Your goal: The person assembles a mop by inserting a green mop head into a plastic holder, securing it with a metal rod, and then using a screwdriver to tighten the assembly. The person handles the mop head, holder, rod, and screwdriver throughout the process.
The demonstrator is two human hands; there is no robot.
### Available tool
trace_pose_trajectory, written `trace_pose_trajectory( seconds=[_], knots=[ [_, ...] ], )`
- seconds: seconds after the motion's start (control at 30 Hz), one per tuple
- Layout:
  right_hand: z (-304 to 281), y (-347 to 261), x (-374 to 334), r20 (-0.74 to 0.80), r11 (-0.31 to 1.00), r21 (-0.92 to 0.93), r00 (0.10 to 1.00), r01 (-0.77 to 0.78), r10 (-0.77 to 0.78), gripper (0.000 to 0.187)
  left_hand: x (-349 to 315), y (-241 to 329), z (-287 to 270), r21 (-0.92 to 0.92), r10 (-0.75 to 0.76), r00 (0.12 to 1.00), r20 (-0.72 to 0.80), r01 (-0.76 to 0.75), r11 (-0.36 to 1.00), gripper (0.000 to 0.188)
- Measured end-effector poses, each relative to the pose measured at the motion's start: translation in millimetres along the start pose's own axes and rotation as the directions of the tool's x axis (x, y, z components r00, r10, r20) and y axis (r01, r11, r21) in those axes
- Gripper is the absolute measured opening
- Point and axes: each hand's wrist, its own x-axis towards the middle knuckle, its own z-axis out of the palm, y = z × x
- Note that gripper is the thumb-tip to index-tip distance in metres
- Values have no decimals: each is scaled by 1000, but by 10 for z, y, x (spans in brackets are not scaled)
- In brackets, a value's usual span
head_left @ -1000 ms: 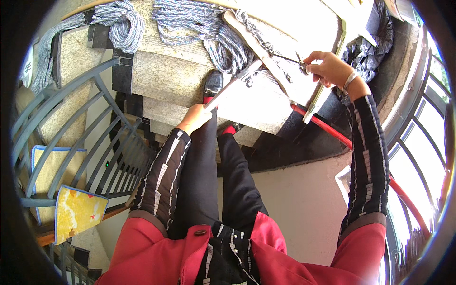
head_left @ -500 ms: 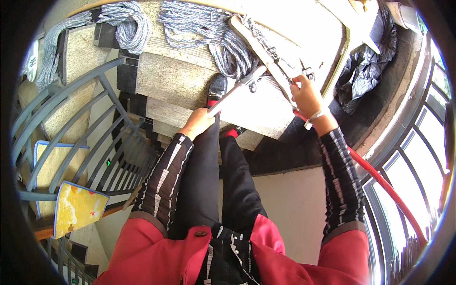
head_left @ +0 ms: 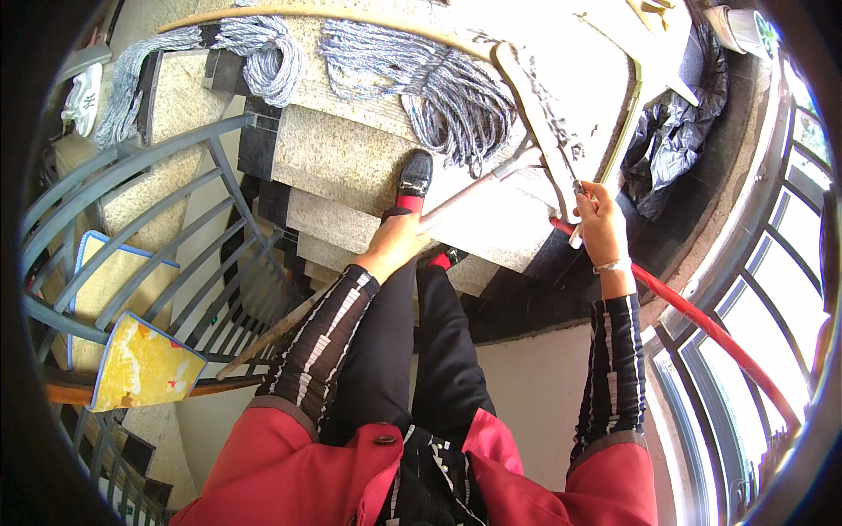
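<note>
My left hand point(head_left: 395, 246) is closed around a long wooden pole point(head_left: 474, 191). This pole slants from beside a bent wooden piece point(head_left: 533, 101) down past my left forearm, its lower end over the railing side. At the lower end of the bent piece is my right hand point(head_left: 602, 226), fingers pinched together on something small and dark I cannot make out. Thin dark strands point(head_left: 554, 110) run along the bent piece. A red pole point(head_left: 702, 324) passes behind my right wrist, its near end by the fingers.
Bluish-grey cord bundles point(head_left: 460, 110) lie on the stone steps point(head_left: 329, 153), along with a curved wooden rod point(head_left: 351, 12). A grey metal railing point(head_left: 175, 180) with a yellow mat point(head_left: 145, 364) stands left. To the right are a black plastic bag point(head_left: 671, 131) and barred windows point(head_left: 754, 307).
The view has shifted, so the steps and cord bundles appear lower and further right. The wooden pole's upper end has moved right, nearer the bent piece. My right hand is lower.
</note>
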Motion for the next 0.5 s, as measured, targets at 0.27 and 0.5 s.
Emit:
trace_pose_trajectory(
  seconds=[0.27,0.5],
  knots=[
    [-221,496,283,25,976,138,985,-170,168,24,49,219,25,5,66,986,155,-68,998,30],
    [-661,473,394,42,997,67,999,-37,34,23,-87,154,-273,-200,-86,923,374,171,965,23]
  ],
)
